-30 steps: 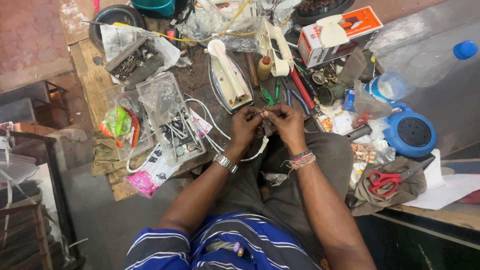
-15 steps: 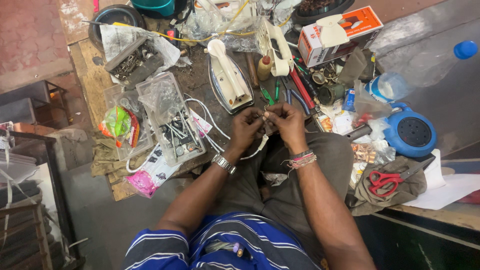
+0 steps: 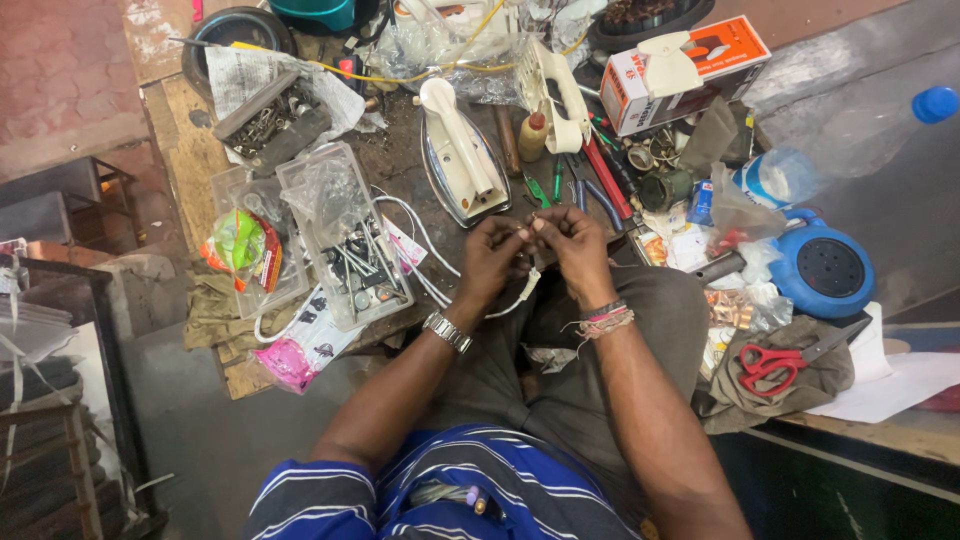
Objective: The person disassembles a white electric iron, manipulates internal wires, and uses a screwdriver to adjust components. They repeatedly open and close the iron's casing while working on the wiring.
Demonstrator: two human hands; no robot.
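The left hand and the right hand meet fingertip to fingertip above the person's lap, both pinching the end of a white cable. What the fingertips do to it is too small to tell. From the hands the cable loops down and runs left across the counter. The left wrist carries a metal watch; the right wrist has coloured bands. Just beyond the hands, farther off, lies a white clothes iron on its side. To the left stands a clear plastic box of screws. To the right lie a blue round reel and, nearer, red-handled scissors on a folded cloth.
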